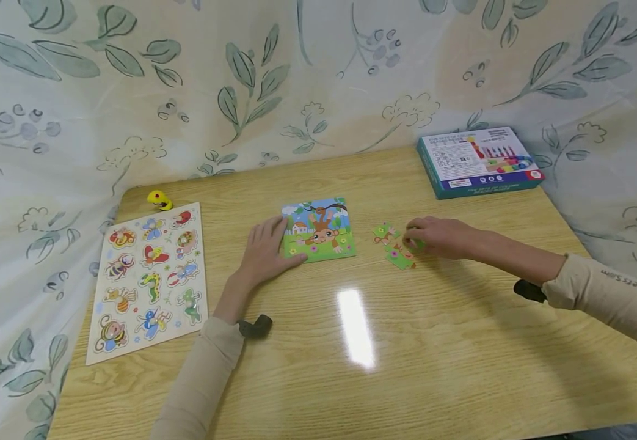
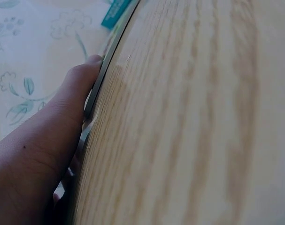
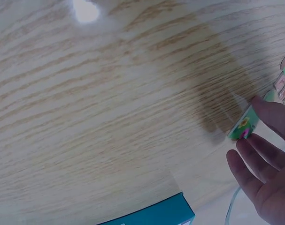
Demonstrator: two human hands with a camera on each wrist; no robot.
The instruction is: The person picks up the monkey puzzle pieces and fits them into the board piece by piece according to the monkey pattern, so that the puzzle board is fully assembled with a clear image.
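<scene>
A square monkey puzzle [image 1: 320, 232] lies flat on the table. At its left side rests my left hand [image 1: 265, 253], fingers along the left edge and thumb at the front edge. In the left wrist view the outstretched thumb [image 2: 76, 89] lies against the thin edge. To the right of the puzzle, my right hand [image 1: 439, 237] pinches a green puzzle piece [image 3: 244, 125] with flowers on it between thumb and fingertips. Several loose puzzle pieces [image 1: 400, 256] lie close by its fingertips, showing green ground and brown monkey parts.
On the left lies a white board [image 1: 178, 305] with cartoon insect pieces, and a small yellow toy [image 1: 160, 200] stands behind it. A teal-edged box [image 1: 480, 162] sits at the back right. Patterned cloth [image 1: 318, 79] hangs behind the wooden table [image 1: 433, 366].
</scene>
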